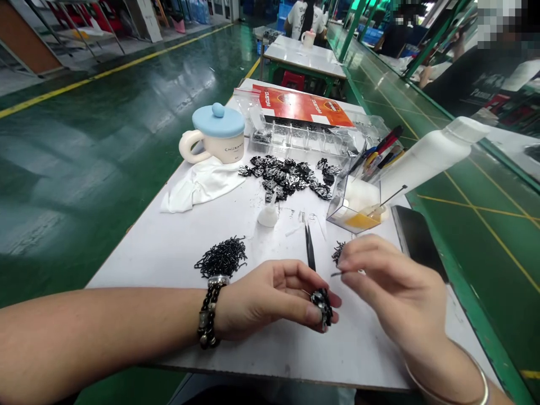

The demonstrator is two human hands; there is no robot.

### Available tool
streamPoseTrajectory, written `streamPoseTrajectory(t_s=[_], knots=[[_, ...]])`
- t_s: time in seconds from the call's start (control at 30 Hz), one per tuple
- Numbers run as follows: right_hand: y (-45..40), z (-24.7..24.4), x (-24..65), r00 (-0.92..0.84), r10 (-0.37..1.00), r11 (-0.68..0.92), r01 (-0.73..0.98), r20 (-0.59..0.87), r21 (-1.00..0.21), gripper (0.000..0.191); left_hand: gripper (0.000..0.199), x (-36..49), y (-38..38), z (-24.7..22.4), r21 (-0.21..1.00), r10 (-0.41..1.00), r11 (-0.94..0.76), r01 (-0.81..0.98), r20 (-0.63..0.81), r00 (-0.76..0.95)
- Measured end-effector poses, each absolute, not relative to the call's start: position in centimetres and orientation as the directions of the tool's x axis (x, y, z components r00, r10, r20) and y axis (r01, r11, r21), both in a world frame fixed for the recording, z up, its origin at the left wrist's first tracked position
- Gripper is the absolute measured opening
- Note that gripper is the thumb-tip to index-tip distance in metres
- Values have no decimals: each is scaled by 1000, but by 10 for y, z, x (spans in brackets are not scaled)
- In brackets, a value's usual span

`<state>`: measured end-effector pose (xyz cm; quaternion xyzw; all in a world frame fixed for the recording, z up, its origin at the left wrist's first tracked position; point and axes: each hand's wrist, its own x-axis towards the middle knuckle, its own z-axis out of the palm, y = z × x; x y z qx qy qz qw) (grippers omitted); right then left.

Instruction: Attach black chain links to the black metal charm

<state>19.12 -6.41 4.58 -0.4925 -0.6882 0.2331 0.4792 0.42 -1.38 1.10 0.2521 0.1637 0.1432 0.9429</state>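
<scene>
Near the table's front edge, my left hand (278,298) grips a small black and silver part (322,308) between thumb and fingers. Just right of it, my right hand (392,287) pinches a thin dark pin-like piece (337,274), which points toward that part without touching it. Partly behind my right fingers lies a small heap of black pieces (338,252). Black tweezers (310,247) rest on the table beyond my left hand. A larger pile of small black hooked pieces (223,257) sits beyond my left wrist.
Many black and silver parts (291,177) lie mid-table, near a small white dropper bottle (268,214). A lidded mug (217,135), white cloth (202,185) and clear compartment box (295,140) stand farther back. At right are a pen holder (356,205), white bottle (434,157) and phone (417,239).
</scene>
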Motion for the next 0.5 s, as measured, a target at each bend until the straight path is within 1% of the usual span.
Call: streamPoseTrajectory(t_s=[0.13,0.23,0.33,0.5], knots=[[-74,37,186,-143,884,458,451,444,-766,19,27,5,-10,8,543,368,817,-194,-233,900],[-74,34,185,-169,876,474,482,453,-737,18,27,5,-7,6,557,349,812,-172,-230,908],[-74,36,186,-195,863,496,503,466,-708,18,29,5,-6,7,560,341,815,-148,-258,904],[-74,43,187,-265,809,564,603,525,-565,18,28,4,-5,10,549,316,828,-110,-296,901]])
